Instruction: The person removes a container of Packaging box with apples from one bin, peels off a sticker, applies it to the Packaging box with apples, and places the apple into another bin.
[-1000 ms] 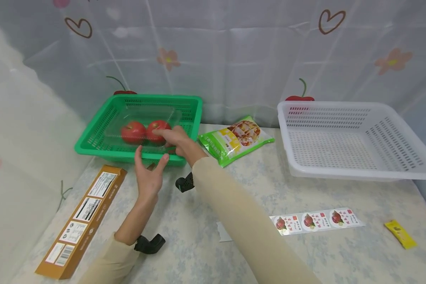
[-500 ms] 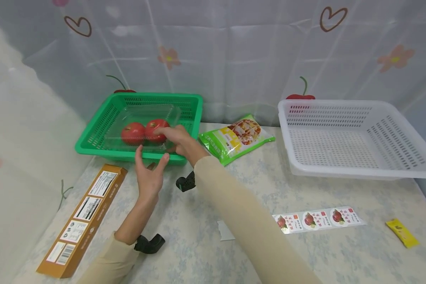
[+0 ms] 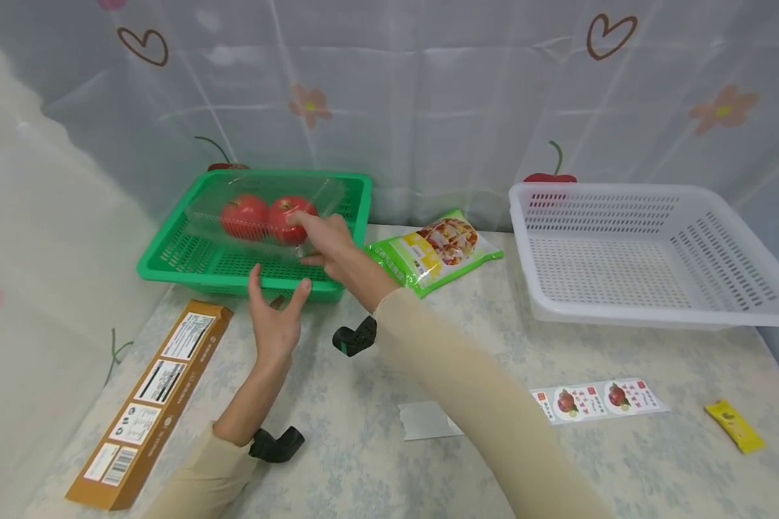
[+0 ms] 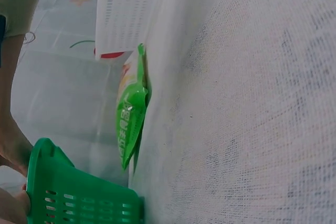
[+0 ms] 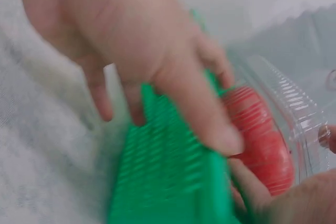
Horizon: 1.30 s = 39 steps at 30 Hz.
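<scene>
In the head view my right hand [image 3: 327, 241] grips the near right corner of a clear plastic clamshell container [image 3: 203, 215]. Two round red fruits [image 3: 244, 216] sit side by side inside it. The container hangs tilted over the green basket [image 3: 152, 268], and its upper edge overlaps the back rim. At the basket's front rim is my left hand [image 3: 275, 328], thumb and index finger spread and straight, their tips touching the rim. From the right wrist view, the left thumb reaches over the rim while other fingers hang outside the perforated wall. The container's near edge is partly hidden behind my right hand.
A green and white food packet [image 3: 435, 249] lies right of the green basket. Farther right stands a white basket [image 3: 623, 313]. A long brown box [image 3: 149, 404] lies at left. A sticker strip [image 3: 597, 402] and a small yellow packet [image 3: 735, 427] lie at right front.
My right hand has raised the container with the red fruits up and away from the basket floor and tilted it. The left hand has stayed at the rim.
</scene>
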Tool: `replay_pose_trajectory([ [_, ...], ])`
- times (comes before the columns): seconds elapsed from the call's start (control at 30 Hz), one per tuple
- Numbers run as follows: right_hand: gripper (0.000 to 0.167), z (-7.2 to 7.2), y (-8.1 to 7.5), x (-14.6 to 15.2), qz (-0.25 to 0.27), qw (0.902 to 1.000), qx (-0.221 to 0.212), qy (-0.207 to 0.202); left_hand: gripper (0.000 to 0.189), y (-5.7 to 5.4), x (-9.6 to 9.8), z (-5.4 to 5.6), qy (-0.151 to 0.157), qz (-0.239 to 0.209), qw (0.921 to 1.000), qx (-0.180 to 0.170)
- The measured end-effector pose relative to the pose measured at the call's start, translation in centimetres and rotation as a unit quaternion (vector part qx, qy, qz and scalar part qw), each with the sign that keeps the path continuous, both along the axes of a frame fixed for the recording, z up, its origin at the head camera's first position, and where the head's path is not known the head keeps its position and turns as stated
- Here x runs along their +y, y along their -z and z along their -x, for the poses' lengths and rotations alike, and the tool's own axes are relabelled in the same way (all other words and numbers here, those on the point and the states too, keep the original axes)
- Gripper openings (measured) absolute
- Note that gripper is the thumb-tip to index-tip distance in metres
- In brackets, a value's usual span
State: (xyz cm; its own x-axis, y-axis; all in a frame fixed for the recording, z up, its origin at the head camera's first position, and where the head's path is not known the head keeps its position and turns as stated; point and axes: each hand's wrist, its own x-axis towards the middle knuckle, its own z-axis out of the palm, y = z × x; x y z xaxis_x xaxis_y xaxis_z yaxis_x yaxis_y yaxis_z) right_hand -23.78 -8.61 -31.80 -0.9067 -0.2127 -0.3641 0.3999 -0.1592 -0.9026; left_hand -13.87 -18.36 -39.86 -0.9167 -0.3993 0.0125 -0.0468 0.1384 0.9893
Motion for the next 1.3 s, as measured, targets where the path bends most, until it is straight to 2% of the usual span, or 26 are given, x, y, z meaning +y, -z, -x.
replay_pose_trajectory([
  [0.2,0.070,-1.2,-2.1,2.7,0.016,0.9994,0.020,-0.025,0.091,0.1,-0.1,0.2,-0.001,0.007,0.9999,-0.009],
  [0.3,0.058,-1.7,-2.7,4.7,0.025,0.9985,0.028,-0.039,0.092,0.3,-0.2,0.3,-0.001,0.006,0.9999,-0.010],
  [0.37,0.042,-2.1,-3.1,6.2,0.028,0.9981,0.031,-0.046,0.092,0.3,-0.2,0.2,-0.004,0.005,1.0000,-0.007],
  [0.57,0.027,-3.2,-3.6,11.9,0.053,0.9963,0.032,-0.059,0.092,0.2,-0.1,0.2,-0.003,0.003,1.0000,-0.005],
  [0.67,0.026,-4.0,-3.4,15.1,0.037,0.9945,0.058,-0.079,0.092,0.2,0.0,0.1,-0.003,0.005,1.0000,-0.006],
  [0.73,0.033,-4.8,-3.1,17.1,0.017,0.9931,0.074,-0.090,0.091,0.2,0.0,0.1,-0.002,0.004,1.0000,-0.007],
  [0.87,0.041,-6.4,-2.2,20.7,0.008,0.9916,0.081,-0.100,0.091,0.2,-0.1,0.0,0.004,0.001,1.0000,-0.006],
  [1.1,0.024,-10.0,-0.6,24.8,0.001,0.9953,0.056,-0.079,0.088,0.3,0.1,-0.1,0.008,-0.001,1.0000,-0.002],
  [1.3,0.020,-12.4,1.1,26.9,-0.016,0.9932,0.060,-0.098,0.087,0.1,0.0,-0.1,0.005,0.001,1.0000,-0.008],
])
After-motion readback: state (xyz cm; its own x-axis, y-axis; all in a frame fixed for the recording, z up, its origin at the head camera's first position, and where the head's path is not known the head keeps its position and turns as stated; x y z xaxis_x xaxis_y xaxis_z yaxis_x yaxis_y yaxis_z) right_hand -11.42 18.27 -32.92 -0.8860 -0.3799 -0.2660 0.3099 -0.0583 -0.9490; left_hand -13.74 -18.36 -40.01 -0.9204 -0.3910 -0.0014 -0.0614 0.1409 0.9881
